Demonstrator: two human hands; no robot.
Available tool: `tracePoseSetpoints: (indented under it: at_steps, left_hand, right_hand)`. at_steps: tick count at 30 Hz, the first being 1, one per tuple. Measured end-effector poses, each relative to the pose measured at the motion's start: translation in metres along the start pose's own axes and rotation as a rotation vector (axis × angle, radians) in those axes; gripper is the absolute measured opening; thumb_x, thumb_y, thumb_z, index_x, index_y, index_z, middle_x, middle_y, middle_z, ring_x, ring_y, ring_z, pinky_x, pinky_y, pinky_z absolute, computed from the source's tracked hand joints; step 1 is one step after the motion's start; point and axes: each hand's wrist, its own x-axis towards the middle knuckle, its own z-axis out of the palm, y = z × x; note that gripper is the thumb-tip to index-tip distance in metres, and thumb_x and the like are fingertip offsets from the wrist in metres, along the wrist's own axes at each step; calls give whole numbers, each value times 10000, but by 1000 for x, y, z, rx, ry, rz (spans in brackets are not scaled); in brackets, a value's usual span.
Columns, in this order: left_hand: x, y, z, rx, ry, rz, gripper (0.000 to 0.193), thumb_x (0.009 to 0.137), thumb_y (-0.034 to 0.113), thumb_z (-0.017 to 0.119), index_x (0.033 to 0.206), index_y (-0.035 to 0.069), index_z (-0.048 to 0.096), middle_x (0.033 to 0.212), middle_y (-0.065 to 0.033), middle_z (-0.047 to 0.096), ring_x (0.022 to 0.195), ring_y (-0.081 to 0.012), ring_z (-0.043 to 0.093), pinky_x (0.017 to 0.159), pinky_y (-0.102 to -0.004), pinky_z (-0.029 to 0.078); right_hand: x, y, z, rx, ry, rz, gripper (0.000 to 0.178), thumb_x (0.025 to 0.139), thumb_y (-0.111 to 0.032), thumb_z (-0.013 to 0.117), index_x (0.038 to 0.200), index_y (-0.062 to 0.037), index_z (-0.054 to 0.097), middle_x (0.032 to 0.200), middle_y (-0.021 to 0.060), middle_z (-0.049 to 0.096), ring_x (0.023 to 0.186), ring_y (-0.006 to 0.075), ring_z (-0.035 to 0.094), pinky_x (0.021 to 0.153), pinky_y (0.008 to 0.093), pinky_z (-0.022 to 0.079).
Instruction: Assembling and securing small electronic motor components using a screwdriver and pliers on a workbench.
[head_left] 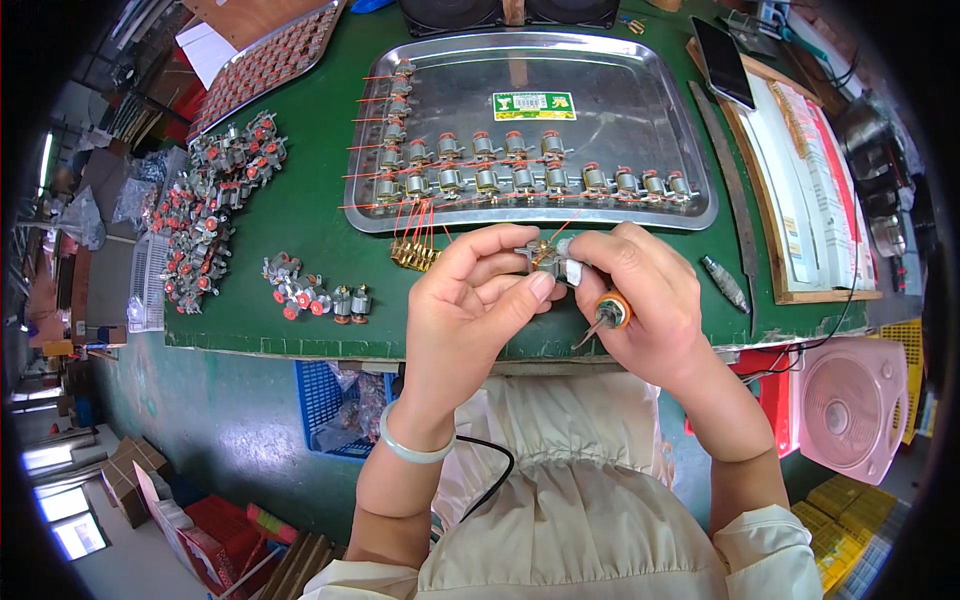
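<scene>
"How is the left hand placed?"

"The left hand [455, 315] is half closed, thumb and fingers pinching a small silver-and-brass metal assembly [545, 258] at their tips, between the two hands."

"And the right hand?"

"The right hand [655, 305] is curled around an orange-handled tool with a thin metal tip [613, 309], the tip slanting toward the body. Its thumb and forefinger meet at the assembly, near a small white piece [574, 272]; how firmly they press, I cannot tell."

"What lies just past the hands?"

"Beyond the left knuckles, a cluster of brass-coloured parts on thin red wires [413, 255]. Farther ahead of both hands, a shiny rectangular metal tray [630, 95] holding rows of small silver cylindrical motors [485, 147]."

"To the sides?"

"Left of the left hand, a small group of red-and-silver motors [300, 297], then a larger heap of similar motors [210, 205]. Right of the right hand, a slim grey pen-shaped tool [725, 283], then a wooden-framed board with papers [800, 190]."
</scene>
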Motion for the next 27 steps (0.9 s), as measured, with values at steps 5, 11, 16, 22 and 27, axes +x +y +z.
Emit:
tracePoseSetpoints:
  at_steps: [5,11,16,22,27]
  left_hand:
    - [0,-12,-3,112,36,79,316,776,-54,572,1085,-44,505,923,-93,590,785,-121,602,713,-221,504]
    - [-3,-30,-12,434,0,247,270,709,-66,612,971,-3,605,856,-68,622,706,-94,603,635,-223,519]
    - [-1,-30,-12,469,-30,258,264,702,-64,612,960,-7,600,841,-75,625,691,-104,610,639,-221,518]
    - [-2,-34,-16,478,-20,241,235,708,-47,616,940,-12,596,809,-75,621,674,-99,609,641,-221,515]
    - [-2,-30,-13,457,-25,247,236,713,-36,618,947,-8,598,771,-67,617,667,-86,605,640,-219,511]
  right_hand:
    - [4,-16,-19,297,-203,402,445,599,33,587,1007,-12,413,757,75,451,604,165,451,531,258,373]
    - [13,-1,-50,292,-390,621,292,667,65,495,924,-32,396,824,19,397,711,88,398,596,188,338]
    - [27,6,-62,496,-367,610,216,700,-21,628,904,33,579,789,50,519,807,112,485,683,221,413]
    - [22,-4,-26,621,-50,482,457,778,-45,601,1189,30,416,985,135,528,904,171,525,758,271,448]
    - [22,-4,-24,500,-90,384,464,810,-34,560,1220,28,351,996,143,533,929,186,532,792,292,453]
